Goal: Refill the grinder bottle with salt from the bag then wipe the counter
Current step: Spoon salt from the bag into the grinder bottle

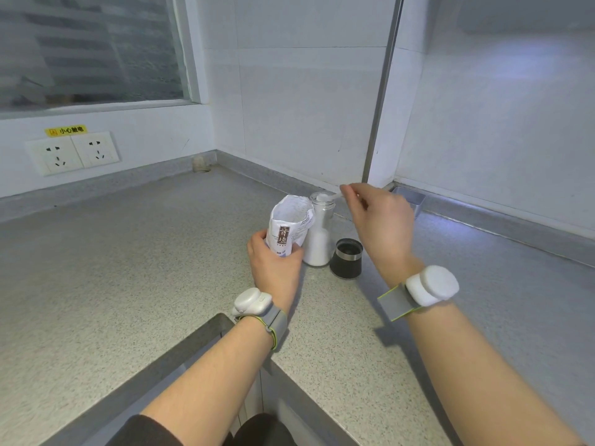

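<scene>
A clear glass grinder bottle (319, 243) stands uncapped on the speckled counter (128, 268), about half full of white salt. Its black grinder cap (346, 258) sits on the counter just to the right. A white salt bag (289, 225) with its torn top open stands upright against the bottle's left side; my left hand (273, 268) grips its lower part. My right hand (381, 223) pinches the handle of a small white spoon (326, 197), whose bowl holds salt over the bottle's mouth.
A small metal container (413, 198) sits in the back corner behind my right hand. Two wall sockets (72, 152) are on the left wall under a window. The counter's inner corner edge (225, 320) runs close to my left wrist.
</scene>
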